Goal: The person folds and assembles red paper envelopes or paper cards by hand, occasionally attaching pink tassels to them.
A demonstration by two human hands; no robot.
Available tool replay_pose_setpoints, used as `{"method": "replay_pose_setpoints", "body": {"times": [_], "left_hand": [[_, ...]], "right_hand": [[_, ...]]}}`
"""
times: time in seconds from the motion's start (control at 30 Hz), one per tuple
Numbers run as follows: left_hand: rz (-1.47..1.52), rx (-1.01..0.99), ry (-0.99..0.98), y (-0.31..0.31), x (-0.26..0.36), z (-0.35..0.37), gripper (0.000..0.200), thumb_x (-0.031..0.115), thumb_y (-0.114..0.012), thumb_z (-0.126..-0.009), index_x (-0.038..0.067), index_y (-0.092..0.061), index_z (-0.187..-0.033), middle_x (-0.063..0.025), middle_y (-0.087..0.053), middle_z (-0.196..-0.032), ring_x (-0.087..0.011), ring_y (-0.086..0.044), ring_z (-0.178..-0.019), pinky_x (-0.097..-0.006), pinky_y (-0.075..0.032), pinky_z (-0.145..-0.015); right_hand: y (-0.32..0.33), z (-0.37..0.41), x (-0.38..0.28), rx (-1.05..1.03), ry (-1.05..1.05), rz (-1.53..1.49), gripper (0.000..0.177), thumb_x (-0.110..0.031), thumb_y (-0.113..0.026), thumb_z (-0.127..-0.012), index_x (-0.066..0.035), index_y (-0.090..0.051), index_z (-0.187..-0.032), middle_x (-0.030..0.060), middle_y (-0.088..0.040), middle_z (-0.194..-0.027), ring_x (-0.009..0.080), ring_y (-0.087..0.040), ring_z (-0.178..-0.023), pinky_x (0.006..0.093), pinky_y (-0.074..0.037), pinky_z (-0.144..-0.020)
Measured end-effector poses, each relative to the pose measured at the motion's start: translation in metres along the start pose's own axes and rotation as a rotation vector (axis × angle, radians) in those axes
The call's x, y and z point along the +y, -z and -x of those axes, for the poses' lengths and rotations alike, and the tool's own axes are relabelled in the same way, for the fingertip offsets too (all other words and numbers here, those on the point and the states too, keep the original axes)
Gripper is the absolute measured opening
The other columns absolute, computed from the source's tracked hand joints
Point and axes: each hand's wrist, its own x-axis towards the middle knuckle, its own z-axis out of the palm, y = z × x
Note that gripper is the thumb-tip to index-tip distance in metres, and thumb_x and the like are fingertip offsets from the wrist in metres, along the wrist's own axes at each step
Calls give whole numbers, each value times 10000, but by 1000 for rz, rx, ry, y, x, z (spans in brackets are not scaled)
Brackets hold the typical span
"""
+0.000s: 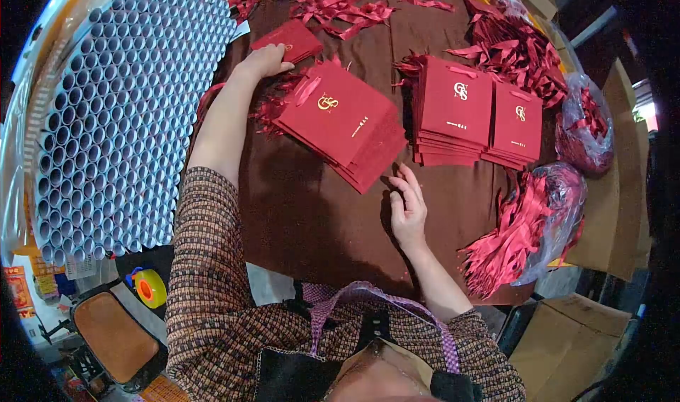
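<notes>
My left hand (268, 60) is at the back left, its fingers closed over the near edge of a small red paper bag (301, 39). In front of it lies a fanned stack of red paper bags (333, 115) with gold lettering and ribbon handles. Close to that stack's lower right corner is my right hand (409, 214), loosely curled with fingers apart and nothing in it. Further right sit two more piles of red bags, a larger-faced pile (453, 108) and a narrower pile (516, 122), side by side.
Rows of pale blue-white tubes (113, 126) fill the left side. Loose red ribbons (336, 11) lie at the back, with a ribbon heap (513, 48) back right. A plastic bag of ribbons (545, 204) is near the right edge. Cardboard boxes (570, 338) and a yellow tape roll (150, 289) flank the table.
</notes>
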Motion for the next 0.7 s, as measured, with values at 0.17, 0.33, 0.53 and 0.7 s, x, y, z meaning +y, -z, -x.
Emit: {"method": "replay_pose_setpoints", "body": {"times": [0.17, 0.33, 0.53, 0.7], "left_hand": [[190, 77, -106, -2, -22, -2, 595, 442, -590, -854, -32, -491, -1199, -276, -575, -1145, -397, -544, -1095, -445, -433, -925], [199, 121, -48, -1, -18, 3, 509, 400, -507, -889, -14, -490, -1185, -290, -575, -1124, -408, -543, -1083, -457, -433, -915], [255, 195, 94, -1, -27, 2, 376, 242, -439, -897, 6, -479, -1186, -311, -593, -1023, -450, -563, -993, -510, -439, -868], [274, 568, 178, 16, -37, 21, 270, 173, -427, -873, -13, -522, -1045, -318, -603, -922, -470, -572, -918, -535, -447, -800]], "right_hand": [[0, 0, 0, 0, -10, -27, 272, 59, -510, -820, 12, -597, -1074, 186, -490, -1321, 291, -508, -1193, 370, -389, -1005], [-1, 0, 1, 2, -13, -30, 273, 59, -509, -821, 11, -598, -1075, 186, -491, -1319, 292, -505, -1195, 368, -393, -1003], [-2, 1, 5, 8, -17, -61, 269, 56, -508, -821, 21, -596, -1073, 188, -490, -1319, 292, -503, -1198, 367, -383, -1012], [-2, 1, 4, 6, -13, -72, 258, 40, -508, -826, 27, -598, -1067, 206, -476, -1323, 299, -503, -1200, 357, -387, -1013]]}}
